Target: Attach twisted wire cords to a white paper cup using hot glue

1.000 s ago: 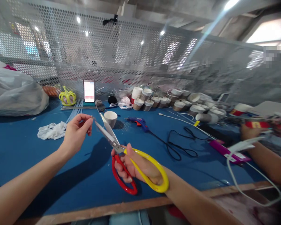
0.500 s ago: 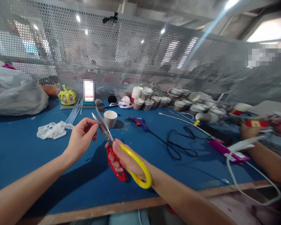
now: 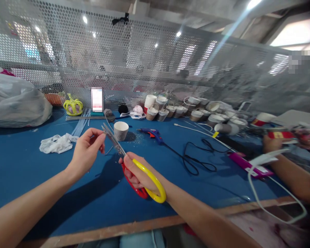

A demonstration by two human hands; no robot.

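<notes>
My right hand (image 3: 135, 170) grips a pair of scissors (image 3: 152, 181) with one yellow and one red handle loop. The blades point up and left, nearly closed, their tips beside the fingertips of my left hand (image 3: 88, 148). Thumb and forefinger of that left hand are pinched together; what they hold is too small to make out. A thin pale strand (image 3: 109, 151) shows by the blades. Just behind the scissors a grey-wrapped paper cup (image 3: 121, 131) stands upright on the blue table (image 3: 165, 193).
A blue glue gun (image 3: 152, 134) lies right of the cup, its black cord trailing right. White crumpled fabric (image 3: 57, 143) lies left. Several wrapped cups (image 3: 196, 115), a phone (image 3: 97, 100) and yarn balls line the mesh partition. A co-worker's arm (image 3: 294, 175) is at right, near a purple power strip (image 3: 248, 164).
The scissor blades have closed from a wider gap, and the red handle loop has swung toward the yellow one. My left hand stays pinched near the tips.
</notes>
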